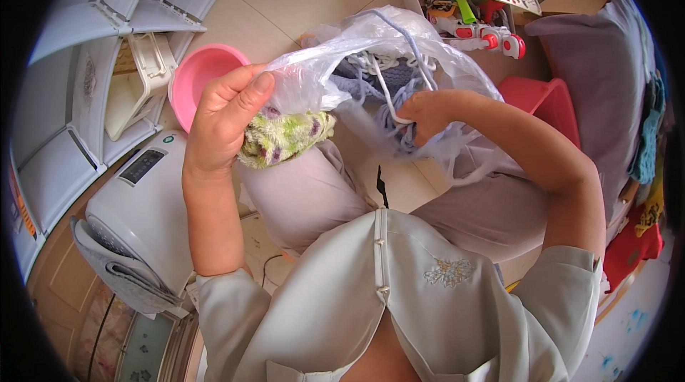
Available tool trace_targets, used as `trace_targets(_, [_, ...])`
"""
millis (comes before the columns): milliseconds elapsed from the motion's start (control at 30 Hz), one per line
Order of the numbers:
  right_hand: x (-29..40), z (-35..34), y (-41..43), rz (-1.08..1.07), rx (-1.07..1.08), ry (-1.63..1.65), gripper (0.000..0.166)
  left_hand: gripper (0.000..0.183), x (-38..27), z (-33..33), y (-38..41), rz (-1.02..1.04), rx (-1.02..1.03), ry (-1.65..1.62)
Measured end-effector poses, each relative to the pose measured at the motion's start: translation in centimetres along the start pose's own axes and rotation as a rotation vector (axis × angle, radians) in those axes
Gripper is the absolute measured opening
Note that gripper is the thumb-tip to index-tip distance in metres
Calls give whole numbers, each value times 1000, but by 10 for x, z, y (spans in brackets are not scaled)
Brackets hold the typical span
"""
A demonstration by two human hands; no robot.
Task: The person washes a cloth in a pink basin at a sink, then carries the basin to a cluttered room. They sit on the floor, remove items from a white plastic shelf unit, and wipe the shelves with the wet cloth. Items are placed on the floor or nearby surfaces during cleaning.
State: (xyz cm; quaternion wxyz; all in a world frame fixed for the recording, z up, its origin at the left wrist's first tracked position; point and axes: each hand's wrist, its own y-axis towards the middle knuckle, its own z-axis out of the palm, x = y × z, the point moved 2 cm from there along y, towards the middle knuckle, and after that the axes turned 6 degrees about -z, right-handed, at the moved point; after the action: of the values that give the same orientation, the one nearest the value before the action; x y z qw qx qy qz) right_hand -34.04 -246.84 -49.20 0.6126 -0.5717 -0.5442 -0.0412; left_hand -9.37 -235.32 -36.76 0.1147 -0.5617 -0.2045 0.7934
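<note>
My left hand [222, 114] pinches the rim of a translucent plastic bag [305, 74] between thumb and fingers, drawing its mouth wide. Below that hand, over my left knee, is a bundle of fuzzy green fabric [289, 138] with purple spots; whether the fingers hold it too I cannot tell. At the bag's mouth my right hand [433, 112] grips a clump of blue-grey yarn [398, 101]. A thick white strand [382, 82] runs down into those fingers, and a blue-grey strand [404, 31] loops over the bag. Deeper inside lies blue-grey knitted material [398, 73], partly hidden.
A pink basin [206, 77] stands left of the bag, near white shelving [115, 18]. Nearer on the left is a white appliance [144, 205] with a grey cloth [126, 269] on it. Toys [481, 37] fill the far right, with a red plastic container [546, 109] closer.
</note>
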Motion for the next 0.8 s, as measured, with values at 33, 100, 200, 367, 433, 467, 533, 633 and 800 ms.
trace_targets(33, [5,-1,1,-22,19,103,35,28,-1,1,0,-3,-10,-23])
trace_targets(100, [-12,-5,14,199,97,104,40,28,-1,1,1,2,-23,-52])
trace_targets(200, [-27,-9,32,347,-251,-390,40,28,-2,0,0,20,-27,-68])
trace_targets(367, [-30,39,108,428,-960,-398,37,27,0,5,0,11,-44,-80])
trace_targets(433, [-45,51,128,342,-661,-115,30,26,1,1,-2,2,-43,-39])
trace_targets(467, [-53,54,134,299,-512,23,27,25,0,0,-2,-1,-39,-18])
trace_targets(533, [-35,36,105,66,-390,31,22,24,5,-8,-5,8,-146,-76])
trace_targets(633, [-17,-5,34,-135,-315,137,21,23,5,-20,-7,23,-220,-205])
trace_targets(800, [11,-38,-69,-49,-629,-270,42,21,0,-16,4,54,-244,-343])
